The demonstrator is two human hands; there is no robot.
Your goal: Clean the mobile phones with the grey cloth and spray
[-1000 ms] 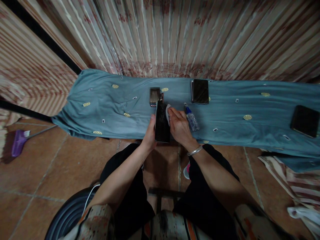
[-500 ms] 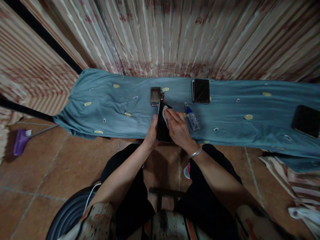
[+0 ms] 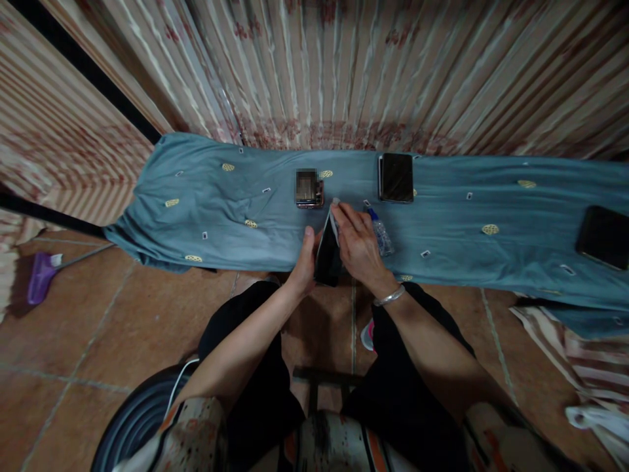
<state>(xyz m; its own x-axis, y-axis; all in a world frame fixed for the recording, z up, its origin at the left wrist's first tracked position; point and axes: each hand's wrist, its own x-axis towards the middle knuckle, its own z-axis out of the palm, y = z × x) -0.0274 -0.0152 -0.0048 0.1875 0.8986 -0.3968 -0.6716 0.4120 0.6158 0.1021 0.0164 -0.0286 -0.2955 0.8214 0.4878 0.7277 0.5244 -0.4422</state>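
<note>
My left hand (image 3: 303,260) grips a black phone (image 3: 327,259) by its left edge, holding it tilted on edge above the near side of a table covered with a blue cloth (image 3: 221,216). My right hand (image 3: 358,246) lies over the phone's right side, fingers pressing a small white wipe (image 3: 335,219) against it. A small clear spray bottle with a blue cap (image 3: 379,235) lies on the cloth just right of my right hand.
Another small device (image 3: 309,189) lies on the cloth beyond my hands. A dark tablet-like phone (image 3: 396,177) lies at the back, another black phone (image 3: 603,237) at the far right. A striped curtain hangs behind. A purple broom (image 3: 40,278) rests on the tiled floor at left.
The phone has turned more on edge and come slightly toward me. My right hand with the wipe has slid up along it. The small device behind is now uncovered.
</note>
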